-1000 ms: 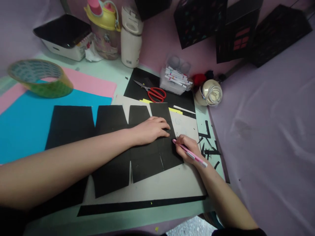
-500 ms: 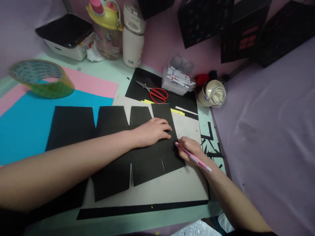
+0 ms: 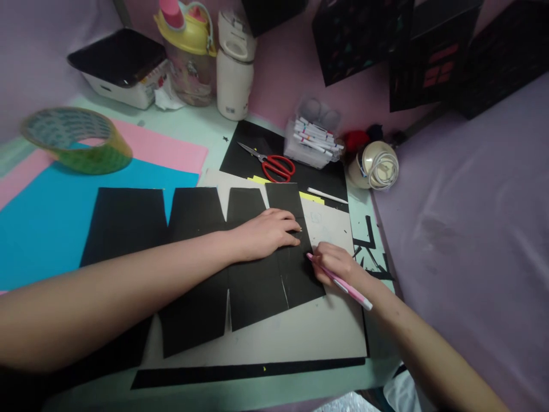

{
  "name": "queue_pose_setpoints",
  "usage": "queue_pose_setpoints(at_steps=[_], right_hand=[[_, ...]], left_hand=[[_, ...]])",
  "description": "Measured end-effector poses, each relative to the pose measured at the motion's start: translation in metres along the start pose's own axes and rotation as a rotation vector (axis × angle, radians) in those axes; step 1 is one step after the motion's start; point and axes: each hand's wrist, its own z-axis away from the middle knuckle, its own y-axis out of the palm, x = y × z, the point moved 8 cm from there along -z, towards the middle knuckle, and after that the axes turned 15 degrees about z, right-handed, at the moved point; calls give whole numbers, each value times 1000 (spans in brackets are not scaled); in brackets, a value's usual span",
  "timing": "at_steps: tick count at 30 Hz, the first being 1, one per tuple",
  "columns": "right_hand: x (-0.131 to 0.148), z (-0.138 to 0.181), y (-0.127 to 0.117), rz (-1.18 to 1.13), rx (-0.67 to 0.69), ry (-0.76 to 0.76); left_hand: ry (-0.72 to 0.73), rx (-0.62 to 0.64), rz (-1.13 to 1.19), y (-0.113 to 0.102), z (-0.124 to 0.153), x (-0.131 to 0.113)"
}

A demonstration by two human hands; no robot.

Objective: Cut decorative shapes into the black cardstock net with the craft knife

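My left hand (image 3: 269,233) lies flat on black card (image 3: 253,286) with its fingers spread, pressing near the right end. The card has V-shaped notches cut into its top and bottom edges, and a thin slit shows near the lower right. In my right hand (image 3: 334,263) is a slim pink pen (image 3: 349,290), gripped with the fingers curled round it. That hand rests at the card's right edge, and the pen's working tip is hidden by it. Underneath the black card is a pale board (image 3: 300,332).
Red-handled scissors (image 3: 278,167), a white pen (image 3: 327,195) and a box of markers (image 3: 311,143) sit behind the card. A tape roll (image 3: 96,157) rests on blue paper (image 3: 38,229). Black scraps (image 3: 371,260) lie to the right. Bottles (image 3: 235,74) stand at the back.
The view has shifted slightly, so everything sits a little lower and to the right. Both hands keep nearly the same place on the card, and the pen stays in my right hand.
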Motion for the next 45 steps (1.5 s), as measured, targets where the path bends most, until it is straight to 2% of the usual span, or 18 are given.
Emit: queue_pose_setpoints(at_steps=[6,14,30,42,44,45], right_hand=[[1,-1,2,69,63,-62],[10,-4,-5,132,97,-260],[4,-5,4,127,246,-394],[10,-9,-9,83,137,-352],[9,-14,-20,49,66,-254],[5,-18,-29,24,-10,-143]], left_hand=[[-3,7,-21,0,0,-1],[-1,28,-50,1,1,-2],[-13,32,-51,0,1,-3],[1,-15,-62,0,1,-3],[4,-16,-61,-1,1,-3],[6,-12,-61,-1,1,-3]])
